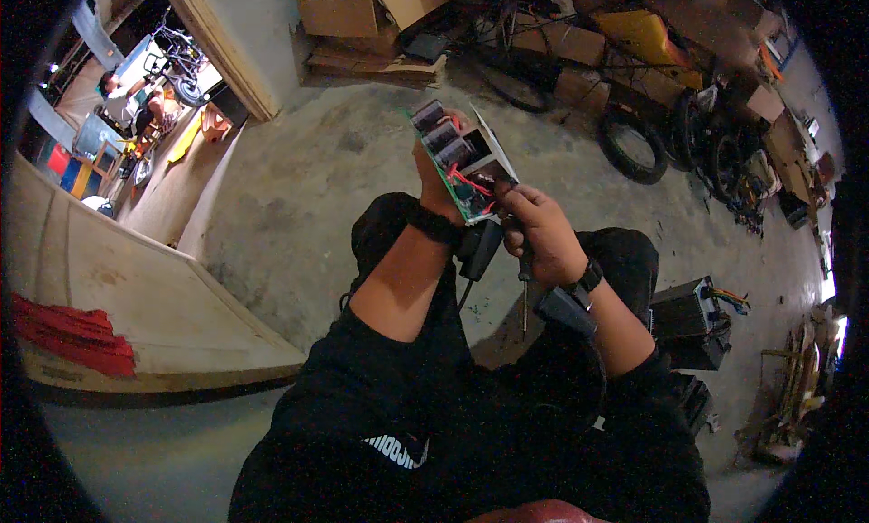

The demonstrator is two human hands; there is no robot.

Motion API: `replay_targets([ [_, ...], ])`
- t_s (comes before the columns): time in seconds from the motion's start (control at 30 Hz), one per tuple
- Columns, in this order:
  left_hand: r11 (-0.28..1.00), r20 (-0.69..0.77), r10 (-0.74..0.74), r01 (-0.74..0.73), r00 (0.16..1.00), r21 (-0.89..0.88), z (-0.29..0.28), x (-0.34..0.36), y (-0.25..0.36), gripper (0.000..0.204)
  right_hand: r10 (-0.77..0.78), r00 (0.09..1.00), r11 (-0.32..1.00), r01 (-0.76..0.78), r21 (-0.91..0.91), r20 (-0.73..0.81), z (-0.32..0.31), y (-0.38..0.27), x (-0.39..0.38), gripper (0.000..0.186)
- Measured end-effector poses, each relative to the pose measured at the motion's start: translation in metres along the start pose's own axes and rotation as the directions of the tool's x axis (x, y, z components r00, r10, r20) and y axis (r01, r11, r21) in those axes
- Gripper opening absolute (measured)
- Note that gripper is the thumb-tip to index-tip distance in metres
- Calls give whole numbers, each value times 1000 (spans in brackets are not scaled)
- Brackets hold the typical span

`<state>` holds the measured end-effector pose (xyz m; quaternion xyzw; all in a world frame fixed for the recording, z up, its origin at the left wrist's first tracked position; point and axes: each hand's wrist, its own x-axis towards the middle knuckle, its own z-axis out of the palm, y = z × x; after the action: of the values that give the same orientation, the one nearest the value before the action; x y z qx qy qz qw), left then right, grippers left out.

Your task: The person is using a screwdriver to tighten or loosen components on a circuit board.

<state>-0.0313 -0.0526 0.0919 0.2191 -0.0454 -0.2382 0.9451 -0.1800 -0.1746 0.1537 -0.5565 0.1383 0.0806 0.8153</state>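
Observation:
Up in front of my knees, my left hand grips a circuit board from behind and below; most of its fingers are hidden. Large dark cylindrical components, red wires and a pale metal plate show on the board. My right hand is closed at the board's lower right corner, thumb and forefinger by the plate's end. A screwdriver hangs from that hand with its shaft pointing down. Whether the right fingertips touch the board, I cannot tell.
Metal-cased units with loose wires stand on the floor right of my knee. Tyres, cardboard boxes and a yellow piece lie along the far side. A red cloth hangs at left, near a doorway with a person beyond.

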Motion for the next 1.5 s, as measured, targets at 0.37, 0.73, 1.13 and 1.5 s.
replay_targets([
  [0.37, 945, 393, 224, -297, 892, 137, 5, 11, -6, 27, 41, 995, 989, -54, 139, 93, -9, 9, 9, 16],
  [0.73, 996, 321, 68, -43, 945, -82, -8, 23, -11, 25, 87, 996, 989, -90, 120, 22, -7, 6, 6, 15],
  [1.13, 688, 402, 242, -449, 883, 571, -19, -12, 19, 53, 36, 992, 988, -54, 147, 119, -18, 3, -1, 21],
  [1.5, 913, 94, 396, -381, 913, -142, 21, -32, 48, 39, 288, 956, 503, -105, -858, 52, -125, 169, 97, 22],
])
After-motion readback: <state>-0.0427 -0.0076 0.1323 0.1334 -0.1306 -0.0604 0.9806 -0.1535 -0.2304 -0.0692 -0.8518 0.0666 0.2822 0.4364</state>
